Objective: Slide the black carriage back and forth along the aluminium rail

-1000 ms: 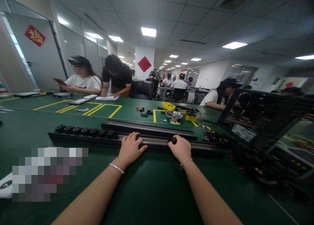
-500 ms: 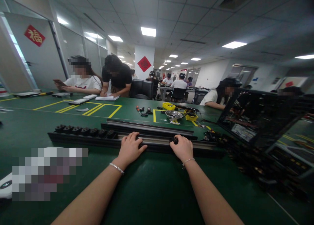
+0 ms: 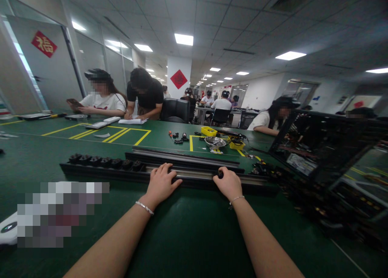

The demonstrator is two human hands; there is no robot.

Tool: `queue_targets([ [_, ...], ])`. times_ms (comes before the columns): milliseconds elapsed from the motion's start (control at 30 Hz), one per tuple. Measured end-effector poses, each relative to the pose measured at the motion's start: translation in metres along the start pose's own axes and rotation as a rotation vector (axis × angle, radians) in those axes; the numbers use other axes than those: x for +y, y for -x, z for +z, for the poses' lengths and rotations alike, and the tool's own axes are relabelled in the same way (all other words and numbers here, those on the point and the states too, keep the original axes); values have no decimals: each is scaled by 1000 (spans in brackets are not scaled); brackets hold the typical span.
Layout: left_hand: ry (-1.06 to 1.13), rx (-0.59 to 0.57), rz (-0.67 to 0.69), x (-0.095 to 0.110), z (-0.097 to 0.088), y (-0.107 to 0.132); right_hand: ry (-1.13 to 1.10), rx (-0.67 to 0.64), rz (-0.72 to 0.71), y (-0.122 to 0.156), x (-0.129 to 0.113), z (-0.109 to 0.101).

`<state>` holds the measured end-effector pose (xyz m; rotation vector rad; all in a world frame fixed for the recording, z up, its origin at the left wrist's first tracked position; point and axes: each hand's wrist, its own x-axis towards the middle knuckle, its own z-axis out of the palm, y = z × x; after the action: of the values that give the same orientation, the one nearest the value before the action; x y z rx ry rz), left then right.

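Observation:
A long black track rail (image 3: 194,177) with a bare metal channel lies across the green table in front of me. Several black blocks (image 3: 106,162) sit in a row in its left part. My left hand (image 3: 162,183) rests on the rail just right of that row, fingers stretched over it and thumb apart. Further right, my right hand (image 3: 228,183) has its fingers closed round a small black block (image 3: 220,174) at the channel; most of the block is hidden. A second black rail (image 3: 184,159) lies directly behind the first.
Heaped black parts (image 3: 321,205) and an open black case (image 3: 306,148) stand at the right. A metal bowl (image 3: 215,142) and yellow bins (image 3: 209,131) are farther back. A blurred-out white object (image 3: 12,229) lies front left. Other people sit across the table.
My right hand has shifted slightly to the right along the rail with the black block. My left hand has stayed in place.

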<state>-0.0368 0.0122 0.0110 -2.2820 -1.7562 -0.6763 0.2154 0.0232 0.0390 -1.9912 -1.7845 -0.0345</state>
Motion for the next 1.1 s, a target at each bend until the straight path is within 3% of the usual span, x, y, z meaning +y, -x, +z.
queue_targets([
  [767, 20, -11, -19, 1, -1, -1, -82, -14, 35, -3, 6, 2],
  [1100, 16, -16, -17, 3, -3, -1, 25, 3, -16, -1, 8, -3],
])
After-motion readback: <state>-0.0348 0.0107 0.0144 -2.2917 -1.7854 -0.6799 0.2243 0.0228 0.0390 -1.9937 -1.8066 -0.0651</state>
